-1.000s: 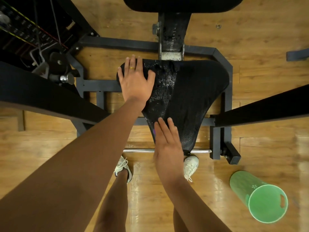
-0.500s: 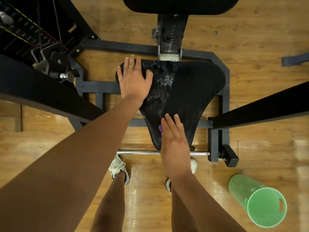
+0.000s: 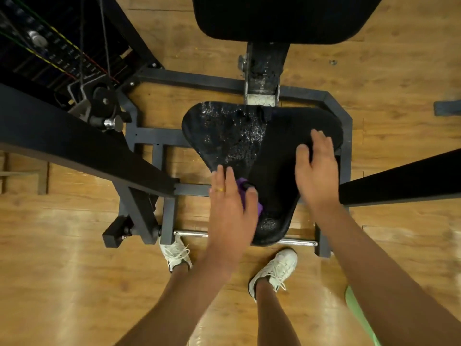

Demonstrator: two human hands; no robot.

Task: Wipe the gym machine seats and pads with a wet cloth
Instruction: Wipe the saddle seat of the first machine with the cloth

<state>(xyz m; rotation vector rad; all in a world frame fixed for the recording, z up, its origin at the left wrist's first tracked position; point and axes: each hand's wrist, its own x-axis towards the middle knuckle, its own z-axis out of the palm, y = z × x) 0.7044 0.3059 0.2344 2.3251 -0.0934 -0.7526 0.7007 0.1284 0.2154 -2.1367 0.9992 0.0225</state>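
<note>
- Wooden floor (image 3: 74,270) fills the view, with glare in the near part.
- The dark machine frame (image 3: 199,79) stands on it, boxing in the seat. Two thick black beams slant across, one on the left (image 3: 74,146) and one on the right (image 3: 399,178).
- A weight stack (image 3: 37,46) with cables sits in the far left corner.
- The black back pad (image 3: 287,16) is at the far edge, above the upright post.
- The black seat (image 3: 274,171) is in the middle, wide at the far end and narrow at the near end. Its far-left part glistens with wet speckles (image 3: 232,131); the right part looks matt.
- The right hand (image 3: 316,171) lies on the seat's right side, fingers straight and pointing away, thumb spread, holding nothing.
- The left hand (image 3: 232,208) rests at the seat's near-left edge, fingers straight, flat over the cloth, thumb alongside it.
- Two white shoes, left (image 3: 175,253) and right (image 3: 277,268), stand just near of a chrome bar (image 3: 296,242).
- A green bin (image 3: 359,318) shows partly behind the right forearm, near right.
- The purple cloth (image 3: 242,184) peeks out beneath the left hand, on the seat.
- A gold ring (image 3: 220,189) sits on a left finger.
</note>
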